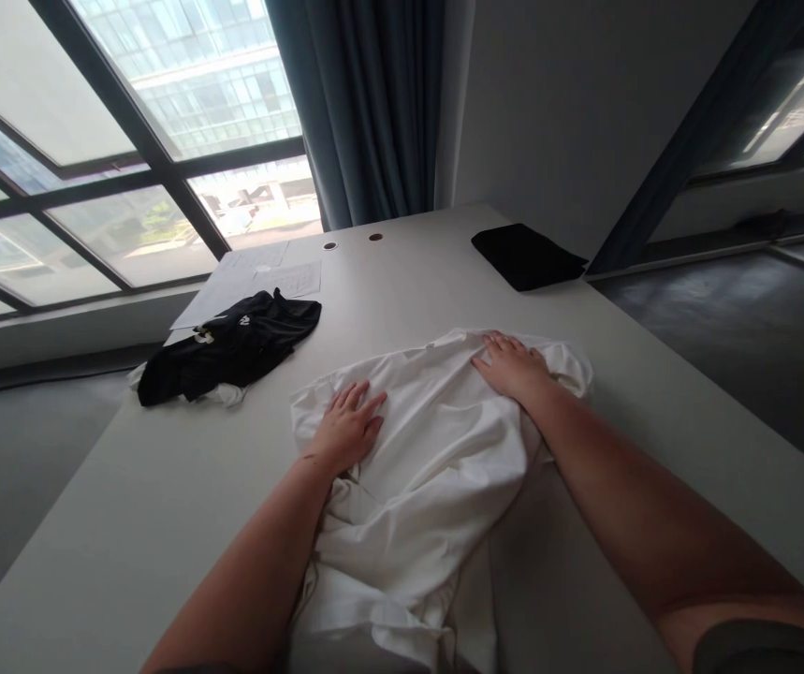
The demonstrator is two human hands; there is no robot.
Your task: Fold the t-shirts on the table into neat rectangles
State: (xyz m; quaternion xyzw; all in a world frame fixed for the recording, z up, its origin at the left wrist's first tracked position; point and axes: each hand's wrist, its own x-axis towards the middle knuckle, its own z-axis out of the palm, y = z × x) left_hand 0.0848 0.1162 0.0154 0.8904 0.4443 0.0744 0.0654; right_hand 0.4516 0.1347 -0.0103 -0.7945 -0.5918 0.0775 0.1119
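A white shirt lies spread and wrinkled on the table in front of me, its lower part bunched toward my body. My left hand rests on its left side, fingers spread over the cloth. On the upper right part of the shirt lies my right hand, palm down with the fingers stretched out. Both hands press on the fabric and neither grips it. The shirt's far edge runs just beyond my fingertips, and some cloth is crumpled to the right of my right hand.
A crumpled black garment lies at the left edge, with white cloth under it. Behind it are paper sheets. A flat, folded black cloth sits at the back right of the white table. Windows and a blue curtain stand beyond.
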